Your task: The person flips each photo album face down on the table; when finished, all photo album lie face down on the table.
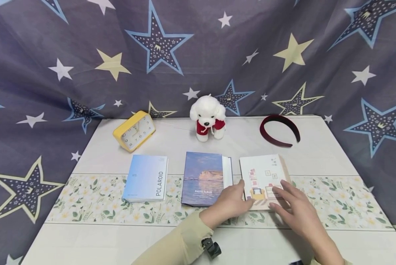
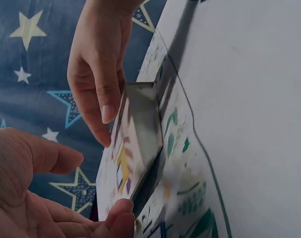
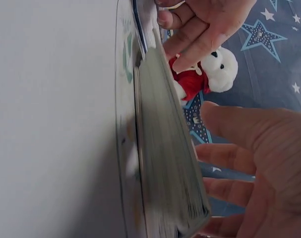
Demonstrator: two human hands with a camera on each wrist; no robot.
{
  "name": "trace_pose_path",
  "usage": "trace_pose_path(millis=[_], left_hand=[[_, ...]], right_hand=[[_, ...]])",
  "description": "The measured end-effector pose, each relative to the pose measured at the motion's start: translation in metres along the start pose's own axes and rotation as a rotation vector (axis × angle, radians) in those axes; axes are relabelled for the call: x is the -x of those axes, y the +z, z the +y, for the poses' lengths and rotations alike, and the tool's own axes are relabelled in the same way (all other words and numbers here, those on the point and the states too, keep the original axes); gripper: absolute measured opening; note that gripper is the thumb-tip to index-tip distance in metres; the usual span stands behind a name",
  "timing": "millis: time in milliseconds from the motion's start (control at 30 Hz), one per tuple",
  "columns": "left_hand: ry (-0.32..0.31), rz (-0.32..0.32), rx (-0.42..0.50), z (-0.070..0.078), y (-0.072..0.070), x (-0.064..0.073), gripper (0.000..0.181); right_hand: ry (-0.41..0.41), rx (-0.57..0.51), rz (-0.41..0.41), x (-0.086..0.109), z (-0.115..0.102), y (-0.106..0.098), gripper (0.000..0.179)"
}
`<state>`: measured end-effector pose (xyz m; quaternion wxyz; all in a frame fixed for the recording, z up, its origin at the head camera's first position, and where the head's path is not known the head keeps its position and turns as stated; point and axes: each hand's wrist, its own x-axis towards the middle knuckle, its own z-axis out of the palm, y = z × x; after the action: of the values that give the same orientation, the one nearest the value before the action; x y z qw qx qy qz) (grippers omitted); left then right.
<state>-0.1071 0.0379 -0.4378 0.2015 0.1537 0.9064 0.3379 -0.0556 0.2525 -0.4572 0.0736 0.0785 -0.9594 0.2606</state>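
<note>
A thick album with a white illustrated cover [image 1: 259,167] lies on the right of the row, its page block [image 3: 162,134] facing me in the right wrist view. My left hand [image 1: 232,200] is at its left side, thumb and fingers spread apart near the lower left corner. Over the lower right part of the cover is my right hand [image 1: 293,208], fingers extended and apart. Whether the fingertips press on it, I cannot tell. Beside my left hand lies a blue photo album [image 1: 202,175] with a sea-cliff picture. A pale blue Polaroid album [image 1: 145,178] is farther left.
A yellow alarm clock [image 1: 134,130] stands at the back left. At the back middle sits a white plush dog [image 1: 207,114] in red. A dark red headband [image 1: 270,138] lies at the back right. Behind the table hangs a star-patterned curtain [image 1: 217,55].
</note>
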Motion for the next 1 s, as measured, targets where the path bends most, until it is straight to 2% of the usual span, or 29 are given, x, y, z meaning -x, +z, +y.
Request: trace_pose_path(millis=[200,333,500,733,867,1000], left_hand=[[0.044,0.059,0.067,-0.009,-0.016,0.010,0.067],[0.084,0.120,0.058,-0.018,-0.029,0.017,0.060],[0.144,0.207,-0.005,-0.031,-0.040,0.025,0.057],[0.199,0.287,-0.098,-0.048,-0.049,0.034,0.066],[0.210,0.327,-0.141,-0.057,-0.050,0.039,0.068],[0.233,0.388,-0.236,-0.068,-0.049,0.041,0.072]], right_hand=[[-0.018,-0.013,0.028,-0.003,-0.008,0.003,0.049],[-0.009,-0.014,0.027,-0.005,-0.014,0.004,0.046],[0.029,-0.017,-0.024,-0.009,-0.021,0.007,0.047],[-0.080,-0.015,-0.062,-0.018,-0.027,0.015,0.047],[-0.111,-0.051,-0.095,-0.019,-0.032,0.019,0.049],[-0.128,-0.077,-0.119,-0.021,-0.038,0.024,0.051]])
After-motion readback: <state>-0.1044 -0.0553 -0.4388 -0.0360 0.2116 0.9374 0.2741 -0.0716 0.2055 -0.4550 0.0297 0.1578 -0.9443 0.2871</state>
